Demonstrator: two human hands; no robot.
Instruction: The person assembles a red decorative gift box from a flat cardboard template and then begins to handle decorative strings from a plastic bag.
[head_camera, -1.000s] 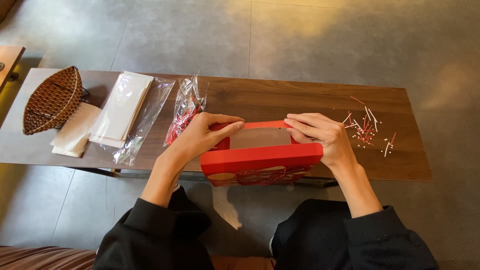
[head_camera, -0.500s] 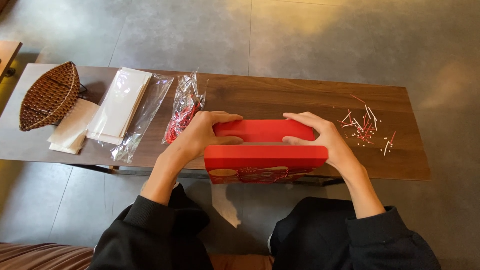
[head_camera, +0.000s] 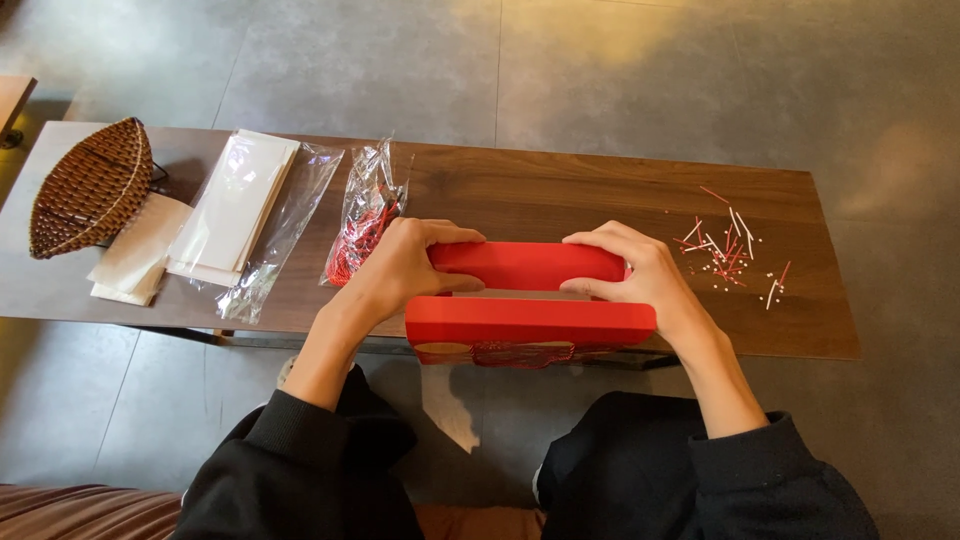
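Note:
A red cardboard box (head_camera: 530, 322) stands on the near edge of a dark wooden table (head_camera: 560, 195), its long top flaps folded out. My left hand (head_camera: 400, 268) grips the box's left end, thumb pressed on the far flap. At the right end, my right hand (head_camera: 640, 275) holds that same flap with its fingers curled over it. A decorated red front panel shows below the near flap.
A clear bag of red strings (head_camera: 365, 215) lies just left of my left hand. Further left are a clear sleeve of white sheets (head_camera: 235, 210), paper napkins (head_camera: 135, 260) and a woven basket (head_camera: 90, 185). Small red and white sticks (head_camera: 730, 250) are scattered at the right.
The box's top has gone from a narrow opening to wide folded flaps. Both hands have slid outward to the box's ends and pressed the far flap down.

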